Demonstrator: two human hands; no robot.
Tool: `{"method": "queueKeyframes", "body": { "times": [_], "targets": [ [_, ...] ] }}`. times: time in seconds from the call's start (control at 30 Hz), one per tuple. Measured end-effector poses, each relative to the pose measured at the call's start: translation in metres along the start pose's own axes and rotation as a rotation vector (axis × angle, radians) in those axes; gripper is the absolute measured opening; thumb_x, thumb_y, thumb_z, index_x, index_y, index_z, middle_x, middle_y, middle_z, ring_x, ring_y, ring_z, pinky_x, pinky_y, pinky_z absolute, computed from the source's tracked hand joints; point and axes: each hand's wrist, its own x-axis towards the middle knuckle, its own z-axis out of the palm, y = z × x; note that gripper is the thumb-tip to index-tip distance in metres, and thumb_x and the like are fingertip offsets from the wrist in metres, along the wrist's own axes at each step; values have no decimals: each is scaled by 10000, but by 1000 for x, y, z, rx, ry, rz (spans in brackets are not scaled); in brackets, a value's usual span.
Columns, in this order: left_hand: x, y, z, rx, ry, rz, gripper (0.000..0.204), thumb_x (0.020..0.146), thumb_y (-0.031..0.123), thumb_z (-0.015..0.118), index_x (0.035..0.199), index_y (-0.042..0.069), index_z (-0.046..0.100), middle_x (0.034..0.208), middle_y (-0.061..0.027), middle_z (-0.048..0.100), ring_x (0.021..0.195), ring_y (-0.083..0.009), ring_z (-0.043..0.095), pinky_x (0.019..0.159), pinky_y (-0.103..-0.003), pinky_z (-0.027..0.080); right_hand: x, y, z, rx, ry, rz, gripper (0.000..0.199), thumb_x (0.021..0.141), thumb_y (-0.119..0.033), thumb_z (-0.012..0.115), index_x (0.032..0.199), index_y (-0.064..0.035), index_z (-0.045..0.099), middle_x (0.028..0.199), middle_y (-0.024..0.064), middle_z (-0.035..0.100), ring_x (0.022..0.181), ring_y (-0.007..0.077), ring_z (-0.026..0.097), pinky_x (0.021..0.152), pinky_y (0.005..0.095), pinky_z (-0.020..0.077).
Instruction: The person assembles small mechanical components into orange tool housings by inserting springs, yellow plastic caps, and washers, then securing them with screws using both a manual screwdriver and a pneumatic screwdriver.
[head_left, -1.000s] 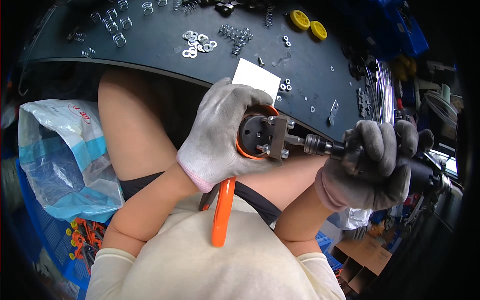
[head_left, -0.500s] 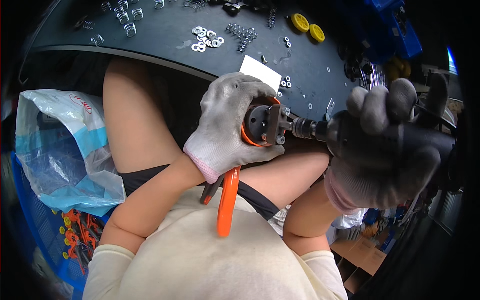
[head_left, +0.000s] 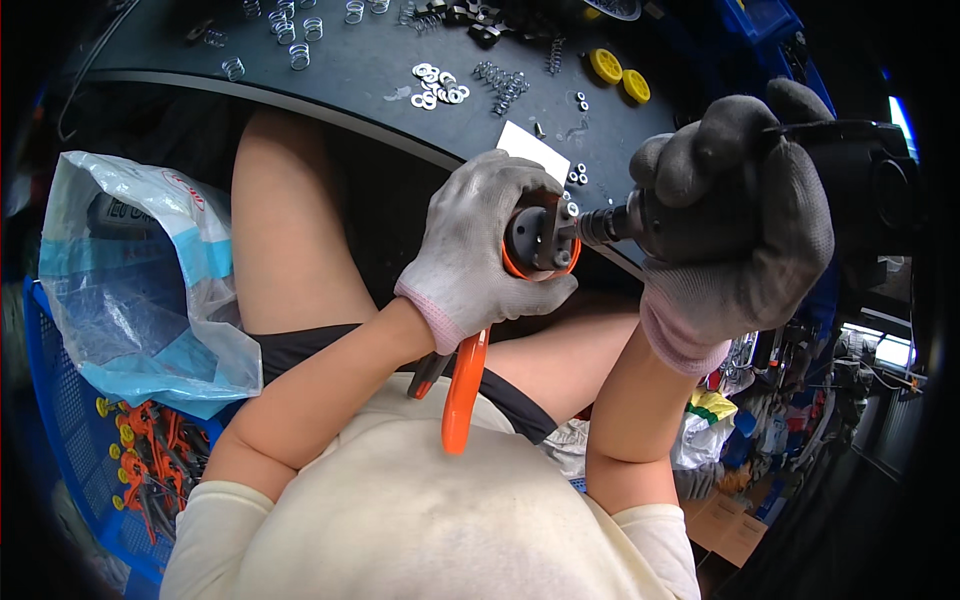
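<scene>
My left hand (head_left: 470,245), in a grey-coated glove, is closed around an orange-handled hand tool (head_left: 465,395). The tool's round black head (head_left: 523,240), with an orange rim, faces right between my thumb and fingers, and its handles hang below my wrist. A small screw head (head_left: 572,210) shows on the black block of that head. My right hand (head_left: 765,275), also gloved, grips a black power screwdriver (head_left: 685,222). Its ribbed chuck (head_left: 602,227) points left, with the front end right at the tool's head; whether the bit sits in a screw cannot be made out.
Springs (head_left: 300,55), washers (head_left: 435,88), dark coil springs (head_left: 503,85) and two yellow wheels (head_left: 620,75) lie on the dark bench (head_left: 370,60). A white card (head_left: 533,148) lies by its near edge. Left, a plastic bag (head_left: 215,255) rests over a blue basket (head_left: 75,430) of similar orange tools.
The bench and bag have shifted in the picture. My right hand and the power screwdriver have tilted and risen, while the screwdriver's front end stays at the tool's head. My left hand keeps its hold.
</scene>
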Motion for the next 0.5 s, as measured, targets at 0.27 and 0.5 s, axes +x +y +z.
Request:
{"method": "queueKeyframes", "body": {
  "times": [0.27,0.5],
  "targets": [
    [-1,-1,2,12,10,38,620,554,230,818,1109,118,567,1183,-101,534,1164,-307,480,1018,-413,384,3,7,-2,-298,-115,-289,435,950,-228,444,1307,6,357,897,176,548,668,219,587,536,350,516],
    [-3,4,-1,35,9,21,665,551,256,827,1132,90,549,1196,-112,526,1188,-315,459,1031,-416,366,2,14,-7,-116,-275,-267,404,951,-230,415,1308,-45,383,863,124,526,623,191,538,619,369,470]
  ]
}}
